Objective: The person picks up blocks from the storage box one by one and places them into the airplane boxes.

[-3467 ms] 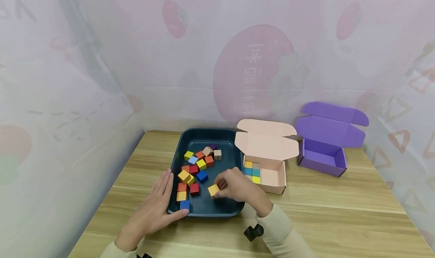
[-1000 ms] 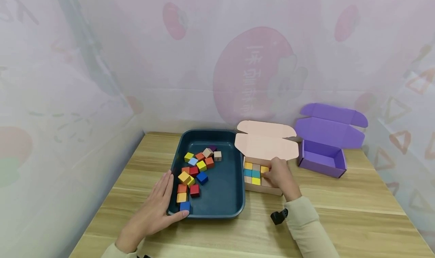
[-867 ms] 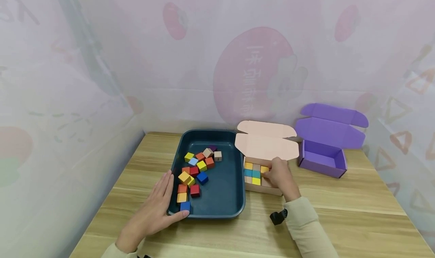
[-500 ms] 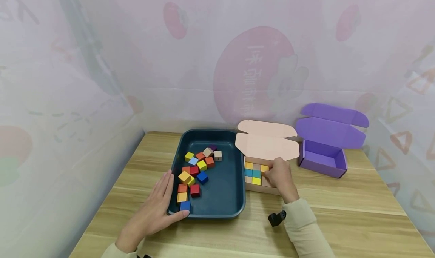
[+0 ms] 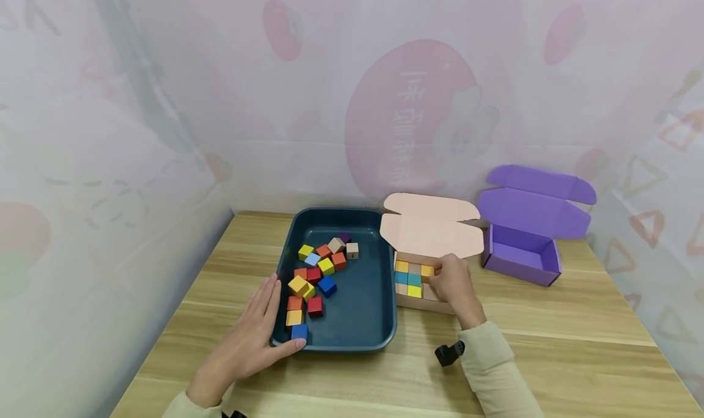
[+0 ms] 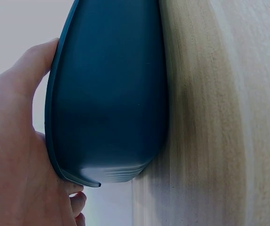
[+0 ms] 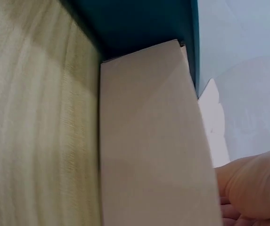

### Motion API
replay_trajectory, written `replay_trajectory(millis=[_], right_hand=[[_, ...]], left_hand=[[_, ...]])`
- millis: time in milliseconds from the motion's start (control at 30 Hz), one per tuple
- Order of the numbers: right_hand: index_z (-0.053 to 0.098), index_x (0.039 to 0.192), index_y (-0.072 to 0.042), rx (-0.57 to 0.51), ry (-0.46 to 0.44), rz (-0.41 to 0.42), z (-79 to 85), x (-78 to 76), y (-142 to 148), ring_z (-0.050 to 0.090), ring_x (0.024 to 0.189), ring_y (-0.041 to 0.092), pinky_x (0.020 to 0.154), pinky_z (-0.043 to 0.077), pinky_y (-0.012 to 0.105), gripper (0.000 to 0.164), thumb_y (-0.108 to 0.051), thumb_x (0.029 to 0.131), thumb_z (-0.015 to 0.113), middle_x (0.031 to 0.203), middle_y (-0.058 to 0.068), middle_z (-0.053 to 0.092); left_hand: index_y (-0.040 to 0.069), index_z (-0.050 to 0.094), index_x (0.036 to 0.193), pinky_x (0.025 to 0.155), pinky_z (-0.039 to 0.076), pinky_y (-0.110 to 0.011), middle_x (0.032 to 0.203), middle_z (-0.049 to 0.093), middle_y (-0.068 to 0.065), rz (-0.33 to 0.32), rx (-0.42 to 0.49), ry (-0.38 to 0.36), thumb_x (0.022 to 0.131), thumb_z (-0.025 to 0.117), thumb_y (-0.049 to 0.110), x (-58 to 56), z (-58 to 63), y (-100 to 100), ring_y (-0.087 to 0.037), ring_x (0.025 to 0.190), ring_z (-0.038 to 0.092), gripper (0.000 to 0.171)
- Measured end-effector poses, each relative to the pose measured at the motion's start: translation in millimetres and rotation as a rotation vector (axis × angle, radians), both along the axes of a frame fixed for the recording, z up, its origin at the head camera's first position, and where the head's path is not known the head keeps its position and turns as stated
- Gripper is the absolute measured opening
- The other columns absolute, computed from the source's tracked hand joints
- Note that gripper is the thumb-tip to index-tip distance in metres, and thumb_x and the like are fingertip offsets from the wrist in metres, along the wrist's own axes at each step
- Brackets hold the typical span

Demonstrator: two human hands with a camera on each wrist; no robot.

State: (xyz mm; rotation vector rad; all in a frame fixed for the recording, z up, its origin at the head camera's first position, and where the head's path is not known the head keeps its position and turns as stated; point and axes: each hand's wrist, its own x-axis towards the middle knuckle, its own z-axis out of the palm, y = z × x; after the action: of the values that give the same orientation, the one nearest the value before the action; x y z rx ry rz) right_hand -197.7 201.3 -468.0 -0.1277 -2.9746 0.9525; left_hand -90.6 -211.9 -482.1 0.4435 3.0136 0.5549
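Note:
In the head view my right hand (image 5: 455, 288) reaches into the open light-pink cardboard box (image 5: 434, 307), fingertips and thumb pinching a yellow-orange cube (image 5: 426, 271) in the box's back row. To its left sit several cubes, among them a teal cube (image 5: 414, 279) and a bright yellow cube (image 5: 414, 291). In the right wrist view the box's front wall (image 7: 156, 136) hides the fingertips. My left hand (image 5: 247, 331) rests along the left rim of the dark teal tray (image 5: 357, 343), fingers straight, thumb across the front-left corner. The left wrist view shows that hand (image 6: 17, 127) against the rim.
Several loose cubes lie mostly in the tray's left half, including a red cube (image 5: 315, 306), a dark blue cube (image 5: 327, 285) and a plain wood cube (image 5: 352, 250). An open purple box (image 5: 522, 265) stands right of the pink one. A printed cloth (image 5: 308, 161) rises behind the table.
Since 3.5 seconds ago my right hand has carried the yellow-orange cube rightward from the tray into the pink box. Over the last second it stays nearly still. The left hand keeps its place.

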Motion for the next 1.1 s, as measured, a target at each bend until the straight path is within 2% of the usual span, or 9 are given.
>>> replay_trajectory(millis=[67,200,267,367,433,500,633,900,1100], right_hand=[[0.076,0.088,0.004,0.014,0.015,0.017,3.7,1.5,0,0.055,0.073,0.021,0.06,0.044,0.027,0.003,0.001,0.089,0.076,0.077,0.008,0.065],[0.069,0.083,0.006,0.012,0.057,0.077,17.1,4.3,-4,0.046,0.06,0.016,0.058,0.042,0.029,0.01,0.002,0.089,0.077,0.067,0.007,0.055],[0.072,0.089,0.009,0.019,0.087,0.114,26.5,5.2,-7,0.055,0.06,0.016,0.059,0.051,0.032,0.011,0.001,0.089,0.079,0.07,0.011,0.064],[0.075,0.111,0.011,0.016,0.11,0.167,41.5,6.0,-14,0.075,0.081,0.027,0.075,0.065,0.042,0.025,-0.002,0.09,0.079,0.096,0.022,0.077],[0.073,0.119,0.011,0.001,0.102,0.209,51.1,5.4,-19,0.078,0.096,0.033,0.085,0.066,0.045,0.032,-0.004,0.091,0.079,0.108,0.024,0.078],[0.073,0.12,0.011,-0.024,0.089,0.261,60.1,4.6,-26,0.078,0.099,0.034,0.087,0.066,0.045,0.033,-0.006,0.092,0.078,0.109,0.024,0.078],[0.075,0.118,0.009,-0.05,0.098,0.344,73.7,2.2,-42,0.078,0.097,0.03,0.088,0.065,0.043,0.032,-0.008,0.091,0.08,0.106,0.021,0.079],[0.075,0.119,0.005,-0.055,0.095,0.456,85.3,-2.9,-80,0.078,0.099,0.026,0.089,0.066,0.038,0.032,-0.01,0.091,0.082,0.113,0.019,0.079],[0.075,0.123,0.002,-0.029,0.058,0.573,85.5,-11.0,-105,0.078,0.099,0.021,0.089,0.066,0.034,0.034,-0.013,0.093,0.081,0.114,0.016,0.079]], left_hand=[[0.002,0.012,0.169,0.13,0.021,-0.066,0.179,0.004,-0.017,0.001,-0.002,-0.001,0.089,0.063,0.078,-0.2,-0.2,0,-0.042,0.165,0.012,0.122],[0.002,0.012,0.169,0.13,0.021,-0.067,0.179,0.005,-0.017,0.003,0.0,-0.001,0.089,0.063,0.078,-0.3,0.1,0,-0.042,0.165,0.013,0.122],[0.002,0.012,0.169,0.13,0.021,-0.067,0.179,0.005,-0.017,0.004,0.002,-0.001,0.089,0.064,0.078,-0.3,0.5,-1,-0.042,0.165,0.013,0.122],[0.002,0.012,0.169,0.13,0.021,-0.067,0.179,0.004,-0.017,0.004,-0.001,-0.001,0.089,0.063,0.078,-0.5,0.3,-1,-0.042,0.165,0.012,0.122],[0.002,0.012,0.169,0.13,0.021,-0.068,0.179,0.004,-0.017,0.003,-0.003,0.0,0.089,0.063,0.078,-0.7,0.1,-1,-0.042,0.165,0.012,0.122],[0.003,0.012,0.169,0.129,0.021,-0.068,0.179,0.004,-0.017,0.002,-0.006,0.003,0.089,0.063,0.078,-0.9,-0.1,-1,-0.042,0.165,0.012,0.122],[0.003,0.012,0.169,0.13,0.021,-0.067,0.179,0.004,-0.017,0.0,-0.005,0.002,0.089,0.063,0.078,-0.9,-0.4,-1,-0.042,0.165,0.013,0.122],[0.002,0.012,0.169,0.13,0.02,-0.066,0.179,0.004,-0.017,-0.002,-0.011,-0.002,0.089,0.062,0.079,0.0,-0.5,-1,-0.042,0.165,0.012,0.122],[0.003,0.012,0.169,0.13,0.021,-0.067,0.179,0.004,-0.017,0.001,-0.006,-0.003,0.089,0.062,0.079,0.4,-0.7,0,-0.042,0.165,0.012,0.122]])
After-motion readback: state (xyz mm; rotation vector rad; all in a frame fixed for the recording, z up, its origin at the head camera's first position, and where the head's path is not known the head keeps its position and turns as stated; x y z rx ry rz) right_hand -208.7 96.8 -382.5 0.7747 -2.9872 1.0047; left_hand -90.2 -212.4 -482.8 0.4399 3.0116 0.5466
